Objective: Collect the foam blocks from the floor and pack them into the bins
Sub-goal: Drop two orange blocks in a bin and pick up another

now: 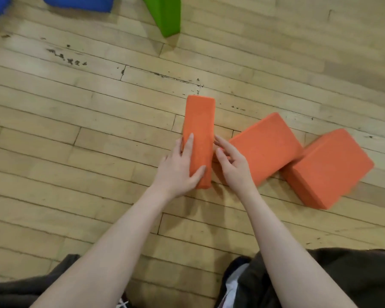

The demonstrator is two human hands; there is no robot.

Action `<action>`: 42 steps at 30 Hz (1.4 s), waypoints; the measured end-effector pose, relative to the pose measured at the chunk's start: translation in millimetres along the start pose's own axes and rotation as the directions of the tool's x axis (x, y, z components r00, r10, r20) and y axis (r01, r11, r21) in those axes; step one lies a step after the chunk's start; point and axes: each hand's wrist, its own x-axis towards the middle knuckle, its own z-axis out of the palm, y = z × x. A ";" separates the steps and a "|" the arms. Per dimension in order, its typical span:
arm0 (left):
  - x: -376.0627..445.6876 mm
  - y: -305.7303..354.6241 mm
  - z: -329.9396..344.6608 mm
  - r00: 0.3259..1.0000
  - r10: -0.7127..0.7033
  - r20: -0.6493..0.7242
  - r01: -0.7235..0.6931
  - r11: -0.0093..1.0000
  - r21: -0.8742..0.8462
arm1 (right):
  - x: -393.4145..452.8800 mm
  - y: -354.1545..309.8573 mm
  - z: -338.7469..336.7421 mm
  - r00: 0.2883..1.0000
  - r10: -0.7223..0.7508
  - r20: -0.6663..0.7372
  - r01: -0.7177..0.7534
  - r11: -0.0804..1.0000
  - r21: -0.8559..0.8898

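Note:
Three orange foam blocks lie on the wooden floor. The nearest orange block (pixel 200 121) stands on its narrow side, and my left hand (pixel 180 172) grips its near end, fingers over the left face and thumb across the top. My right hand (pixel 232 164) hovers just to its right with loosely spread fingers, over the near corner of the middle orange block (pixel 265 145), which lies flat. A third orange block (pixel 329 170) lies flat farther right, touching the middle one.
A green foam block (pixel 167 14) stands at the top centre, and blue foam pieces (pixel 76 2) lie at the top left. My dark trousers (pixel 320 278) fill the bottom edge. No bin is in view.

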 end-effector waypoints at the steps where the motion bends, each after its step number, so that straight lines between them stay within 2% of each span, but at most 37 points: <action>1: 0.7 5.7 0.0 1.000 -0.021 -0.012 0.022 0.998 0.058 | -0.8 7.0 -2.5 0.997 0.007 -0.072 -0.010 0.999 -0.038; 3: 1.4 16.3 1.0 0.997 -0.081 -0.015 0.082 0.989 0.121 | -3.0 22.4 -7.8 0.960 0.029 -0.280 -0.074 0.986 -0.151; 5: 3.4 27.3 2.7 0.989 -0.150 0.002 0.149 0.980 0.129 | -5.4 35.9 -14.2 0.885 0.111 -0.453 -0.243 0.939 -0.244; 7: 7.4 35.6 4.6 0.984 -0.180 -0.006 0.180 0.979 0.092 | -9.0 48.1 -19.3 0.807 0.227 -0.546 -0.448 0.837 -0.315; 10: 16.6 37.7 6.8 0.990 -0.095 -0.101 0.102 0.992 0.069 | -13.2 59.2 -21.0 0.708 0.346 -0.615 -0.634 0.696 -0.338; 13: 31.7 36.1 7.2 0.991 0.000 -0.130 0.012 0.995 0.095 | -10.8 68.3 -15.9 0.660 0.414 -0.627 -0.685 0.674 -0.276; 16: 38.6 40.5 6.5 0.992 0.024 -0.127 -0.007 0.991 0.133 | -10.3 72.3 -12.1 0.599 0.503 -0.623 -0.724 0.673 -0.153; 19: 33.7 40.6 9.0 0.993 0.033 -0.113 -0.017 0.990 0.142 | -11.8 68.2 -11.9 0.625 0.516 -0.586 -0.677 0.732 -0.076; 21: 31.0 35.5 8.9 0.993 0.023 -0.118 -0.009 0.993 0.119 | -7.9 59.6 -13.7 0.694 0.454 -0.558 -0.574 0.817 -0.049; 24: 29.7 22.7 2.0 0.992 -0.058 -0.108 0.066 0.995 0.068 | 4.9 35.2 -15.2 0.838 0.252 -0.484 -0.330 0.940 -0.083; 26: 28.4 16.5 -4.2 0.987 -0.127 -0.096 0.132 0.990 0.054 | 14.2 17.9 -12.1 0.904 0.107 -0.414 -0.198 0.962 -0.185; 28: 26.7 13.8 -8.4 0.984 -0.164 -0.066 0.168 0.983 0.074 | 23.0 8.3 -7.7 0.901 0.074 -0.429 -0.188 0.955 -0.231; 31: 23.4 12.8 -11.7 0.982 -0.188 -0.012 0.189 0.977 0.095 | 24.0 9.6 -7.4 0.869 0.166 -0.465 -0.281 0.941 -0.189; 36: 27.3 5.3 -20.7 0.983 -0.185 -0.019 0.185 0.983 0.017 | 20.5 3.4 -6.2 0.853 0.190 -0.486 -0.278 0.953 -0.116; 42: -15.1 13.2 -100.4 0.969 -0.239 -0.069 0.234 0.970 -0.069 | -19.7 -84.1 -4.4 0.894 0.128 -0.430 -0.267 0.921 -0.282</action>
